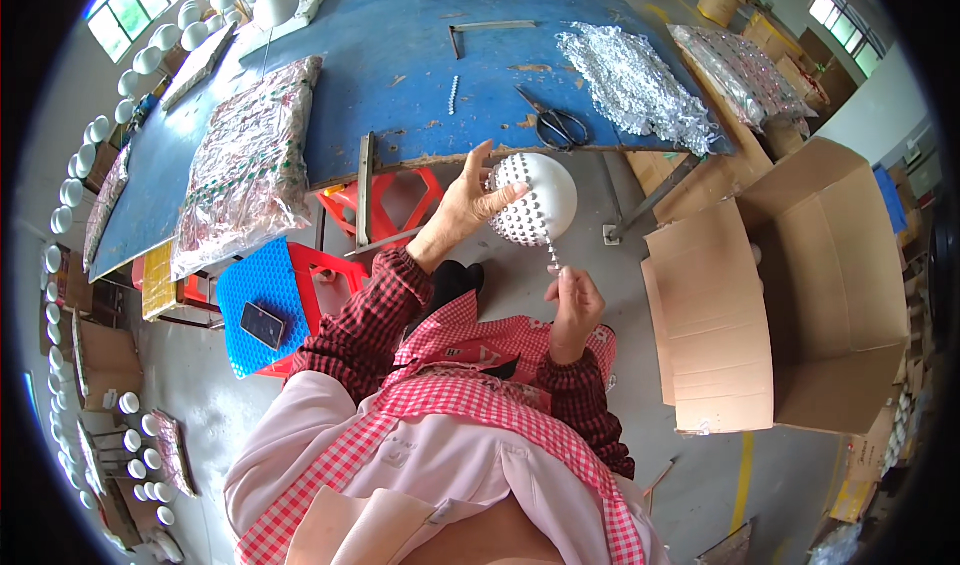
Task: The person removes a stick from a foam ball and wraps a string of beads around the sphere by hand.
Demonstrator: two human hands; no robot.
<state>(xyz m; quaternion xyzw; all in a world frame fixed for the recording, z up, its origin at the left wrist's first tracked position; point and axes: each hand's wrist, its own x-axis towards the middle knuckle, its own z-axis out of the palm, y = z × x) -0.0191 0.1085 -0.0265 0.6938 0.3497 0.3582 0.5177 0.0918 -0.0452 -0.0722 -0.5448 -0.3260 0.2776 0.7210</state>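
Note:
A white ball (553, 193) is held up in front of the table's near edge, its left part covered in rows of small silvery beads. My left hand (468, 205) grips the ball from the left, with the thumb across the beaded part. From the ball's lower side a short bead string (553, 253) hangs down to my right hand (576, 307), whose thumb and fingertips pinch its end. On the blue table just beyond lie black-handled scissors (556, 125) and a short pale bead strip (453, 95). To their right is a heap of silvery bead strings (640, 83).
Plastic-wrapped packs (250, 155) lie on the blue table (400, 75). An open cardboard box (720, 315) stands at the right. At the left, a phone (263, 325) rests on a blue-covered stool (250, 275). White balls (70, 193) line the far left.

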